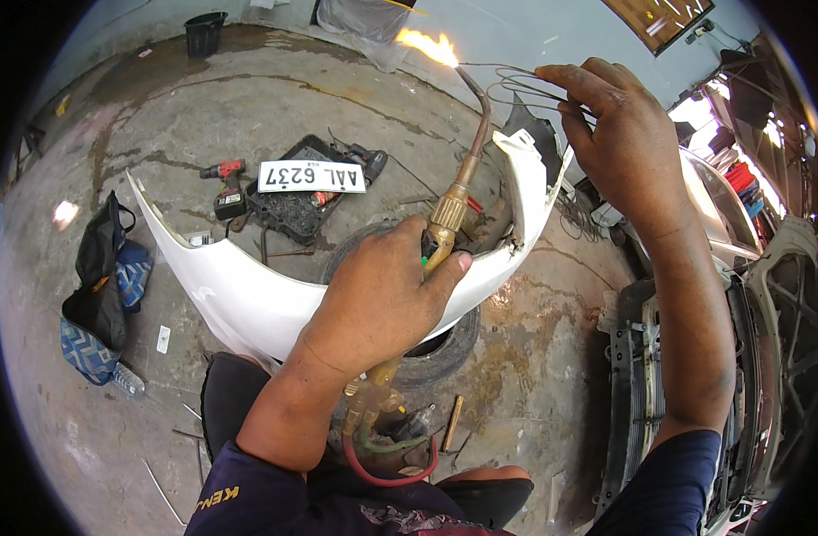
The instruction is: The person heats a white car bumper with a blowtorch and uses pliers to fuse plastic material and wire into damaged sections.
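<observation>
wire, thin, dark and looped (503, 66), head view: it extends leftward from the right hand (628, 129), long axis roughly crosswise, with its free end just beside the tip of the brass torch with a bent copper-coloured neck (448, 211). contact between wire and tip cannot be confirmed. orange-yellow flame (429, 47) leaves the tip toward the upper left, away from the right hand. the right hand is nearer the tip; its fingers are pinched closed on the wire. the left hand (380, 279) is lower, fingers wrapped firmly round the torch handle, which runs up and slightly right.

white curved vehicle body panel (239, 299) passes beneath the left hand; contact not determinable.

containers: black shallow tray (288, 230) on the concrete floor (186, 116) holds dark loose matter, not identifiable; a white rectangular plate with dark characters (275, 177) lies across it. black fabric bag with blue patterned panels (85, 353) gapes open at far left; a small orange patch shows inside. black plastic bucket (204, 37) stands near the wall; contents cannot be told.
</observation>
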### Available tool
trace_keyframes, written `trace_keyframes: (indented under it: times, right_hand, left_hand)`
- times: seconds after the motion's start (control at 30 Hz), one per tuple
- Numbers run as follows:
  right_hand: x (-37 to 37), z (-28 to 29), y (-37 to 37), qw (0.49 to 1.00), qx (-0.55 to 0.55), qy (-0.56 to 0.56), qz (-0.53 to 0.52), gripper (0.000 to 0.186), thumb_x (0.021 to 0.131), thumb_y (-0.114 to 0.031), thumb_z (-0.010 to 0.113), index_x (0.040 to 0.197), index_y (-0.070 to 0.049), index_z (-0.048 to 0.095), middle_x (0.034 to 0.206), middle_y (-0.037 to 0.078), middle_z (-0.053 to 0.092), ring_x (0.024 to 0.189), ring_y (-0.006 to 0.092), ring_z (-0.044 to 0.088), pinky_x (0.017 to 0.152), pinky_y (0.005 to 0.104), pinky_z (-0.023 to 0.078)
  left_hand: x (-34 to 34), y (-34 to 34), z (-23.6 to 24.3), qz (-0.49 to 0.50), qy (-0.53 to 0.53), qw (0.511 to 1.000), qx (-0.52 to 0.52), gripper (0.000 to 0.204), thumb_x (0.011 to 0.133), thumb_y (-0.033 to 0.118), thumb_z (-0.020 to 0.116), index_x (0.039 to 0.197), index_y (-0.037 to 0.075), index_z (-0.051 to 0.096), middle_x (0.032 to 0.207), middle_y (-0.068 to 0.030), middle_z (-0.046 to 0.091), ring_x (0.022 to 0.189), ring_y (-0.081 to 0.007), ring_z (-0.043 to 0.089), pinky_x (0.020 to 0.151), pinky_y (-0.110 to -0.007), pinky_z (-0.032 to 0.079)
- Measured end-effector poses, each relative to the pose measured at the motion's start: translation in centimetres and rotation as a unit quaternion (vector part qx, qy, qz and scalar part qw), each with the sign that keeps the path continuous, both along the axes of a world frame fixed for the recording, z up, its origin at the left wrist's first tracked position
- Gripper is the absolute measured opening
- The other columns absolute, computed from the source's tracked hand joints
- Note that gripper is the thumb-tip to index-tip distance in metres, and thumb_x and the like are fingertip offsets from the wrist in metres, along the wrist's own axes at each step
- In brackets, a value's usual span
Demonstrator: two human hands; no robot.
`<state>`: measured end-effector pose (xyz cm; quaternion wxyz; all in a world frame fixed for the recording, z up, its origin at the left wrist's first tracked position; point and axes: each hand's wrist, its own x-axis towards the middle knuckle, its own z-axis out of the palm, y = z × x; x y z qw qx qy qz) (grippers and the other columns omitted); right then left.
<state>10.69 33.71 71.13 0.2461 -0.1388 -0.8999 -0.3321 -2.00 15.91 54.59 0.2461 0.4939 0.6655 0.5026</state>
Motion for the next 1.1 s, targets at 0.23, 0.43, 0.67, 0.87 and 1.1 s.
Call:
trace_keyframes:
  times: [0.23,0.43,0.67,0.87,1.1]
  right_hand:
    - [0.1,0.3,0.0,1.000,0.003,-0.011,-0.010,0.032,0.092,-0.011,0.066,0.121,-0.017,0.077,0.112,0.008,0.075,0.108,0.0315,0.071,0.094,0.0444,0.058]
    - [0.3,0.3,0.4,1.000,0.014,-0.010,0.001,0.032,0.093,-0.012,0.065,0.122,-0.016,0.077,0.111,0.008,0.074,0.108,0.0315,0.070,0.094,0.0441,0.058]
    - [-0.3,0.4,-0.1,1.000,0.004,-0.019,0.004,0.031,0.093,-0.010,0.066,0.122,-0.016,0.076,0.106,0.008,0.072,0.104,0.0304,0.070,0.091,0.0441,0.057]
    - [0.9,0.0,-0.3,1.000,-0.018,0.008,0.002,0.028,0.094,-0.012,0.073,0.123,-0.013,0.075,0.098,0.008,0.072,0.093,0.0304,0.072,0.084,0.0423,0.057]
    - [16.3,-2.7,4.7,0.929,-0.181,0.042,-0.320,0.038,0.099,-0.030,0.069,0.130,-0.008,0.073,0.095,0.020,0.077,0.079,0.0244,0.073,0.080,0.0416,0.057]
  left_hand:
    - [0.0,0.2,-0.5,0.006,0.004,1.000,0.024,0.042,0.100,0.032,0.073,0.111,-0.007,0.065,0.074,-0.0238,0.067,0.068,-0.0347,0.069,0.067,-0.045,0.053]
    - [0.2,0.4,-0.5,0.008,0.020,0.999,0.029,0.039,0.100,0.033,0.073,0.107,-0.005,0.064,0.069,-0.0208,0.065,0.062,-0.0317,0.067,0.064,-0.044,0.052]
    - [0.0,0.1,-0.7,0.005,0.009,1.000,0.025,0.040,0.101,0.033,0.074,0.108,-0.005,0.063,0.069,-0.0180,0.066,0.056,-0.0246,0.066,0.057,-0.040,0.052]
    - [0.1,0.3,-1.0,0.001,-0.013,1.000,-0.005,0.055,0.099,0.038,0.076,0.126,-0.008,0.062,0.077,-0.0156,0.069,0.059,-0.0220,0.070,0.058,-0.037,0.055]
    - [1.3,0.2,0.3,0.087,-0.111,0.989,-0.034,0.053,0.097,0.044,0.079,0.115,-0.005,0.068,0.078,-0.0083,0.066,0.057,-0.0147,0.066,0.052,-0.029,0.052]
